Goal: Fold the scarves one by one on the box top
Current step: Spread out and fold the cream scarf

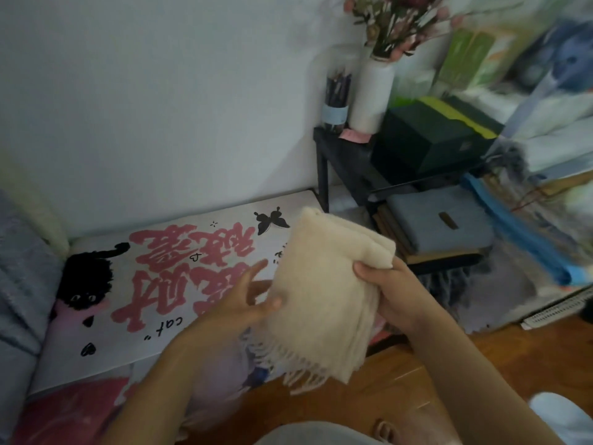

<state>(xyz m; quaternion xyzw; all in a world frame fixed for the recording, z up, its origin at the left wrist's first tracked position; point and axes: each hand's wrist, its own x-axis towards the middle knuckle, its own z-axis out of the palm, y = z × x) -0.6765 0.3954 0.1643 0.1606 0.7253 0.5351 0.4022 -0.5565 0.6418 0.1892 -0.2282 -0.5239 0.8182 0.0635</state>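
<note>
A folded cream scarf (324, 297) with a fringed lower edge is held up above the near right end of a white box top (106, 345) printed with pink characters and a black cat. The right hand (390, 293) has its grip clenched on the scarf's right edge; the left hand (247, 300) pinches its left edge.

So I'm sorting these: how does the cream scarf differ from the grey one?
The cream scarf is held up in both hands, its fringe hanging; the grey scarf lies flat on a stack under the black table. The cream one is pale, the grey darker, with a small tag. Both are folded.
</note>
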